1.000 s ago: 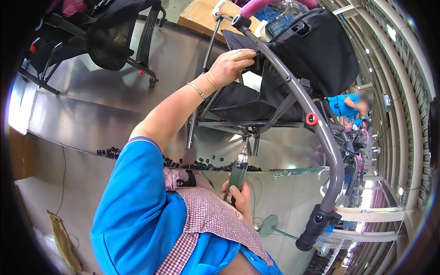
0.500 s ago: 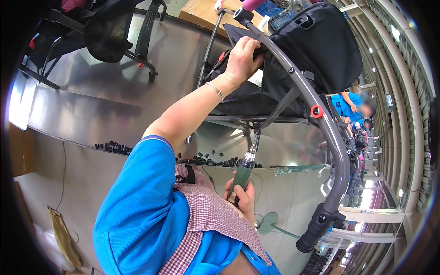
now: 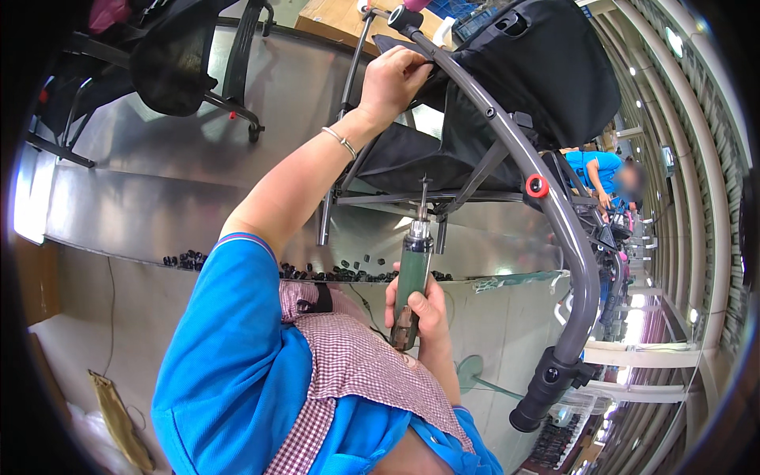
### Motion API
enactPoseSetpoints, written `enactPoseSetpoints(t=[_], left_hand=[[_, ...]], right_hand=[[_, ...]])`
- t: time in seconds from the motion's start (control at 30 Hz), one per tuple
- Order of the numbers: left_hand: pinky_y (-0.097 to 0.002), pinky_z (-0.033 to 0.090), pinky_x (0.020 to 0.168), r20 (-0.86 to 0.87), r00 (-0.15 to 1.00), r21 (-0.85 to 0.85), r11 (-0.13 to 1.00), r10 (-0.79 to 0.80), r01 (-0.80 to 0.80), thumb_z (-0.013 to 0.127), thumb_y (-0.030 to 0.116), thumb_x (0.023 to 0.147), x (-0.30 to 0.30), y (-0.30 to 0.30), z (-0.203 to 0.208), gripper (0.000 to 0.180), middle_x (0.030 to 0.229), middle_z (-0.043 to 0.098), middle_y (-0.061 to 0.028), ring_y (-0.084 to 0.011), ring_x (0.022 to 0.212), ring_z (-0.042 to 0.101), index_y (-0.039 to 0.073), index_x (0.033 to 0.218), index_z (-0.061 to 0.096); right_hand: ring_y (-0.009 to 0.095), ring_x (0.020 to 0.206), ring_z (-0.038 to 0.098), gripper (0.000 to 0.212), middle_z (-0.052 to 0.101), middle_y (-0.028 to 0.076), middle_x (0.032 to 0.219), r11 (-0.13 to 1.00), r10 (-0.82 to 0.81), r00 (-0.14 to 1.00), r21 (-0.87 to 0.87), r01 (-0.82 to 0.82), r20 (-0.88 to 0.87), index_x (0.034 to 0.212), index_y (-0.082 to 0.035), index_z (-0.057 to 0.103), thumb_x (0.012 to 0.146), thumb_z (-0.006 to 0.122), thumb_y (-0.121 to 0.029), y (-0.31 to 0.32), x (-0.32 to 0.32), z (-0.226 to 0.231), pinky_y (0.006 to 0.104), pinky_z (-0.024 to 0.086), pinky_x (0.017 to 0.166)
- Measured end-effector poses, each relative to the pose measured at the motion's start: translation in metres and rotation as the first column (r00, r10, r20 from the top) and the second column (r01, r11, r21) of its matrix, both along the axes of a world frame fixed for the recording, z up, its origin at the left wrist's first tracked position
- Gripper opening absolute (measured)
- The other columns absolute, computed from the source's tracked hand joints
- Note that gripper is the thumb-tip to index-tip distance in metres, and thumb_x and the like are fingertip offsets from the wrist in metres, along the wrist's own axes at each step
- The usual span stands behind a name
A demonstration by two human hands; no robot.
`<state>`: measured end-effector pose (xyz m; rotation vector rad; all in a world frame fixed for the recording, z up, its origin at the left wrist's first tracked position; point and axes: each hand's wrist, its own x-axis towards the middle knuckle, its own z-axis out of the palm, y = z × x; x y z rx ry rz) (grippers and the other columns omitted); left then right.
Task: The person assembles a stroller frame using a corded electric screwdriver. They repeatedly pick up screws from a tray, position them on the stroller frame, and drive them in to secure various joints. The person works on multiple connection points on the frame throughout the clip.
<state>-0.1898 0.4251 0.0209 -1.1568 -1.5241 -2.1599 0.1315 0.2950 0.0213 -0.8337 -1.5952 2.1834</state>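
A stroller frame of grey tubes with black fabric stands on the metal-topped bench in front of me. My left hand reaches up to it, fingers pinched on the fabric's edge beside the curved tube; the fingertips are partly hidden. Lower down, my right hand is wrapped round a green electric screwdriver, held upright. Its bit points up in front of the frame's thin crossbar. Something small and dark sits at the bit's tip, too small to name.
Many small black parts lie along the near edge of the bench. Another black stroller stands at the far left. A cardboard box is at the back. Another person in blue is at the right.
The screwdriver has come away from the joint under the frame and turned more upright. My left hand has shifted slightly up and left. The whole view has moved a little.
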Motion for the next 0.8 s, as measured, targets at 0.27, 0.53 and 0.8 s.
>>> enactPoseSetpoints(t=[0.27, 0.53, 0.8], left_hand=[[-0.0314, 0.053, 0.072, -0.097, 0.992, 0.11, 0.99, -0.075, 0.086, 0.077, 0.005, 0.074, 0.011, 0.003, -0.013, 0.02, 0.088, 0.066, -0.0095, -0.0253, 0.081, 0.065, 0.002, 0.091, 0.068], [-0.028, 0.05, 0.08, 0.266, 0.759, -0.01, 0.786, -0.594, 0.618, 0.071, 0.009, 0.085, -0.001, 0.026, -0.012, 0.031, 0.1, 0.07, -0.0143, -0.009, 0.088, 0.06, -0.001, 0.114, 0.063], [-0.0328, 0.049, 0.064, 0.122, 0.946, -0.122, 0.941, -0.3, 0.315, 0.064, 0.001, 0.074, 0.011, 0.011, -0.004, 0.028, 0.076, 0.061, -0.0208, -0.0276, 0.065, 0.063, -0.001, 0.102, 0.063]], right_hand=[[0.023, 0.053, 0.063, 0.093, 0.057, 0.015, 0.085, 0.996, 0.085, 0.981, -0.017, -0.089, -0.176, 0.139, 0.006, 0.034, 0.079, 0.075, -0.051, 0.024, -0.053, 0.027, 0.0311, 0.052, 0.046], [0.021, 0.054, 0.062, 0.092, 0.057, 0.014, 0.086, 0.997, 0.059, 0.975, -0.037, -0.068, -0.213, 0.14, 0.005, 0.032, 0.079, 0.077, -0.046, 0.045, -0.094, 0.044, 0.0325, 0.054, 0.047], [0.021, 0.054, 0.061, 0.087, 0.056, 0.014, 0.086, 0.998, 0.011, 0.98, -0.062, -0.023, -0.197, 0.139, 0.004, 0.035, 0.082, 0.074, -0.047, 0.057, -0.108, 0.047, 0.0334, 0.053, 0.046]])
